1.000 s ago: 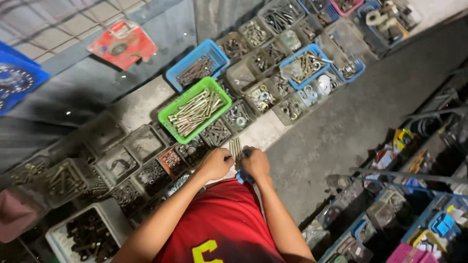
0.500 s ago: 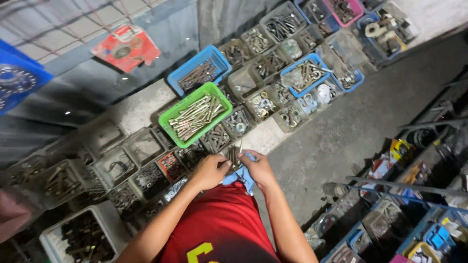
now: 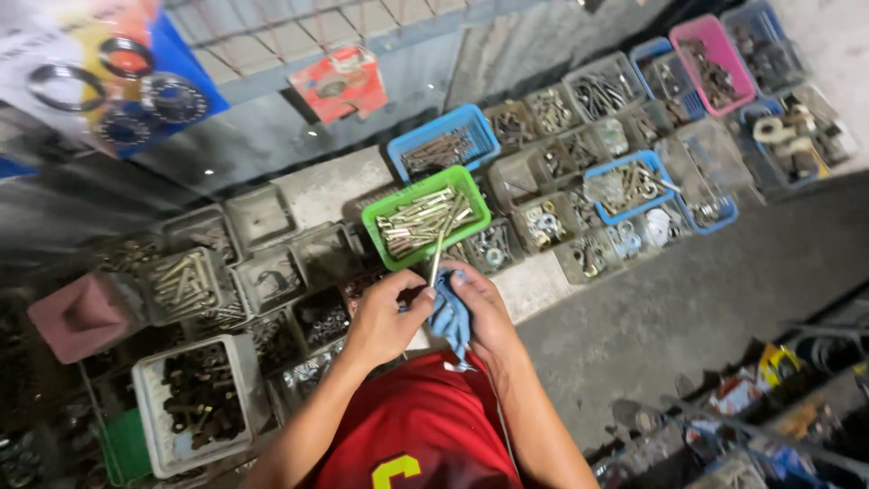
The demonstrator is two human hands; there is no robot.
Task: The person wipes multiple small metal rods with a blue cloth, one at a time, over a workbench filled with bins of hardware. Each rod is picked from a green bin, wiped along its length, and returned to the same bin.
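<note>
Hands raised toward green basket (image 3: 425, 217), left grip (image 3: 385, 321) holding bolt (image 3: 436, 258), right grip (image 3: 480, 308) clutching blue rag (image 3: 448, 317), red package (image 3: 339, 83) above.

Concrete floor (image 3: 706, 308) w/ rows of parts bins.
I see a green basket (image 3: 425, 217) of long bolts, blue baskets (image 3: 444, 145) (image 3: 634, 186), a pink basket (image 3: 711, 63), grey trays (image 3: 262, 281) of nuts & washers, and a white crate (image 3: 195, 403) of dark bolts, all packed side by side.

Both hands together, L hand (image 3: 385, 321) & R hand (image 3: 484, 312) fingers curled.
</note>
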